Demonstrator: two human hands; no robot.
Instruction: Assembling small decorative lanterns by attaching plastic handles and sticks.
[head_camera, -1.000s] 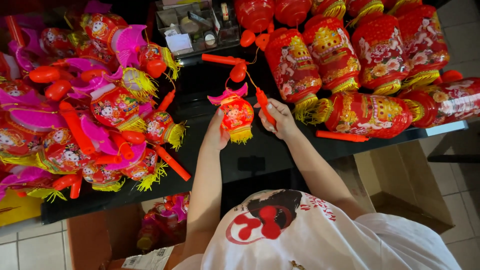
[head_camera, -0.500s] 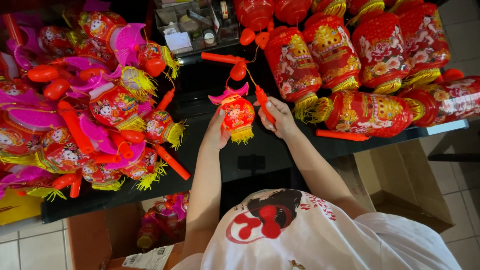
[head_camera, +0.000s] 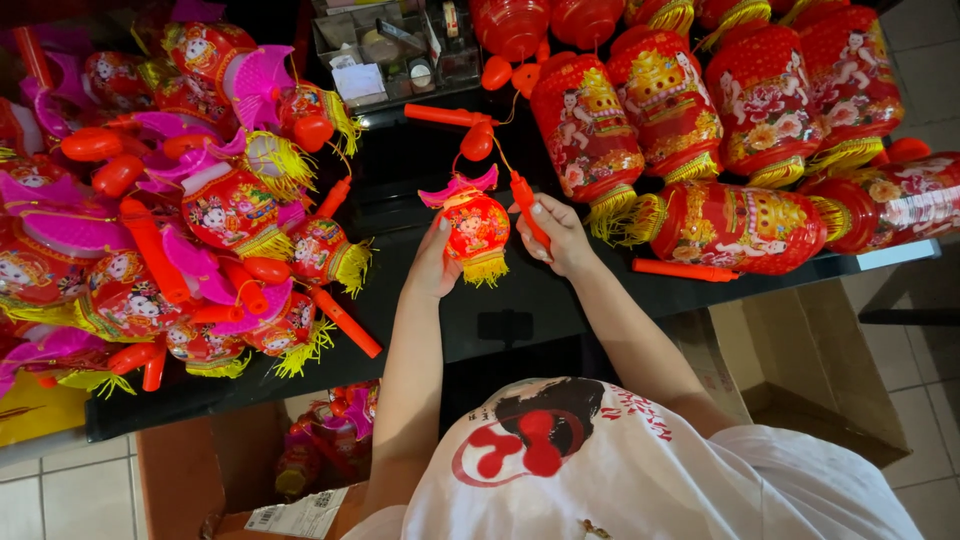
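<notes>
Near the centre of the frame, slightly above the middle, a small red lantern (head_camera: 476, 228) with a pink scalloped top and a yellow fringe sits between the person's two hands over the black table (head_camera: 520, 290). The left hand (head_camera: 436, 262) lies against the lantern's left side, fingers loosely extended and only slightly curled, cupping it rather than closing round it. The right hand (head_camera: 556, 232) is narrowed into a grip on a red stick handle (head_camera: 527, 207), thumb and fingers wrapped about it just right of the lantern; a thin cord runs up from there to a red bulb-shaped piece (head_camera: 477, 142). To the left of the frame lies a heap of small pink-and-red lanterns (head_camera: 190, 230) with yellow tassels. Across the upper right, larger red cylindrical lanterns (head_camera: 700, 110) lie in a row. A clear plastic box of small items (head_camera: 385, 50) stands at the top centre. An open cardboard box (head_camera: 300, 470) sits at lower left.
</notes>
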